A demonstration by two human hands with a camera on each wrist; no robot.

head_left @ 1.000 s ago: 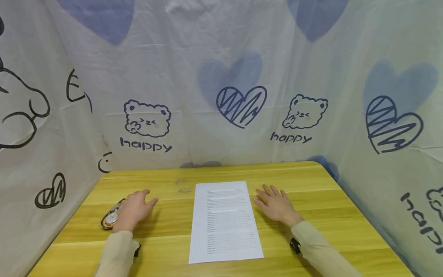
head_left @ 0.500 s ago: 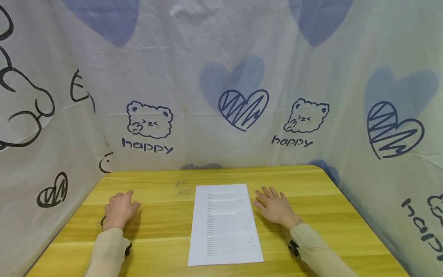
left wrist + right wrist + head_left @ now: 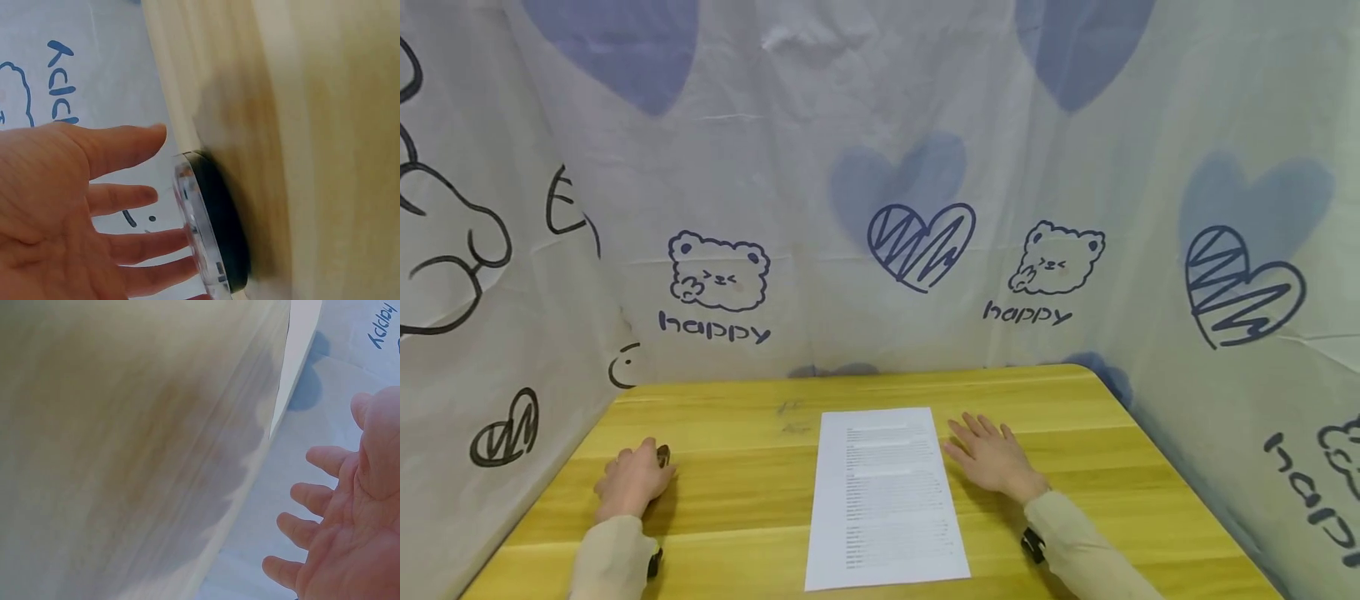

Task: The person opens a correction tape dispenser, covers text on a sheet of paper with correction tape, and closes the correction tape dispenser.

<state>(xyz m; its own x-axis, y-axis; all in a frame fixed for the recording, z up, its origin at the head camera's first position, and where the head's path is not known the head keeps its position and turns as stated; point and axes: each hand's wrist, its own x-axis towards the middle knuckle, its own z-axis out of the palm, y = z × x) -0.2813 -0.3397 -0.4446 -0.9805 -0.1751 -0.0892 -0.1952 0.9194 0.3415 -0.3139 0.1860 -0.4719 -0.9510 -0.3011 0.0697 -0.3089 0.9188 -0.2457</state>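
Spread over a small oval object (image 3: 663, 456) at the left of the table is my left hand (image 3: 634, 479), which mostly hides it from the head view. In the left wrist view the object (image 3: 219, 219) shows a dark base and a clear top. The fingers (image 3: 150, 244) are fairly straight, and some tips overlap or touch the clear top; contact is hard to tell. My right hand (image 3: 996, 458) lies palm down just right of a printed sheet of paper (image 3: 887, 500), fingers spread and holding nothing. Its palm side (image 3: 350, 506) shows in the right wrist view.
The yellow wood-grain table (image 3: 737, 517) has rounded far corners. White cloth (image 3: 820, 208) with hearts, bears and lettering hangs behind it and along both sides. Faint marks (image 3: 792, 417) show on the tabletop left of the paper's top edge.
My left hand has moved left, over the oval object, which showed left of it a second ago; a dark edge now shows to its right. The right hand stays by the paper.
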